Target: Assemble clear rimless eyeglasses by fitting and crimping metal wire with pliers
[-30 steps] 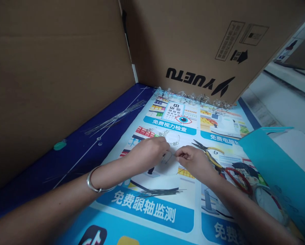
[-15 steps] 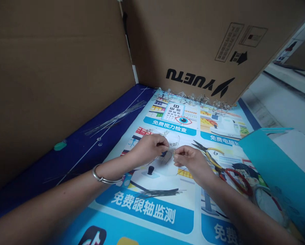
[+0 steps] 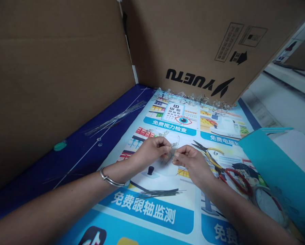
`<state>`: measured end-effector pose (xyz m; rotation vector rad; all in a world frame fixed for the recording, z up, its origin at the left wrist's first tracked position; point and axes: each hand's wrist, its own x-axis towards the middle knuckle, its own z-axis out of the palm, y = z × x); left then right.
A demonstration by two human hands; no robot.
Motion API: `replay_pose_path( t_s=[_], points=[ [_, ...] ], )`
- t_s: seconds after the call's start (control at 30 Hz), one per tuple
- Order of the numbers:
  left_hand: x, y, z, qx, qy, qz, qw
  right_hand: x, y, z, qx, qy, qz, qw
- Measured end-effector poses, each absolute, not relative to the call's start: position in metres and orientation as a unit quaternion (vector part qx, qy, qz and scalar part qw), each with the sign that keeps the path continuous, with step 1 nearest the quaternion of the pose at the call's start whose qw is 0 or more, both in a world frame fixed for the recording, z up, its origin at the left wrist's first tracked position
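Observation:
My left hand, with a silver bangle at its wrist, is closed in a pinch at a thin wire with clear beads. Close beside it, my right hand also pinches the wire with thumb and forefinger; its fingertips partly hide the hold. A loose wire end curves up above the beads, and other thin strands hang beneath the fingers. Just behind the left hand lie more clear beads. Toward me, a bundle of short dark wires rests on the printed poster.
Pliers with yellow and red handles lie right of my right hand, near a roll of tape and a teal box. Long wires lie at left. Beaded pieces line the foot of the cardboard wall.
My left hand has shifted slightly right and its fingertips are nearer to my right hand. The right hand has barely moved, and both still pinch the wire.

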<state>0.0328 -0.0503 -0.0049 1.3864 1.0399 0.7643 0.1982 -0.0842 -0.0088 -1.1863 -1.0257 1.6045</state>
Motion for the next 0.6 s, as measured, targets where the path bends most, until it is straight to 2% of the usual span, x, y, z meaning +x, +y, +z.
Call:
replay_pose_path(
  t_s=[0.33, 0.6],
  points=[
    [0.038, -0.054, -0.015, 0.561, 0.42, 0.378, 0.605, 0.197, -0.084, -0.014, -0.448, -0.411, 0.638, 0.473],
    [0.038, -0.056, -0.017, 0.553, 0.423, 0.381, 0.609, 0.197, -0.085, -0.013, -0.46, -0.41, 0.634, 0.468]
  ],
)
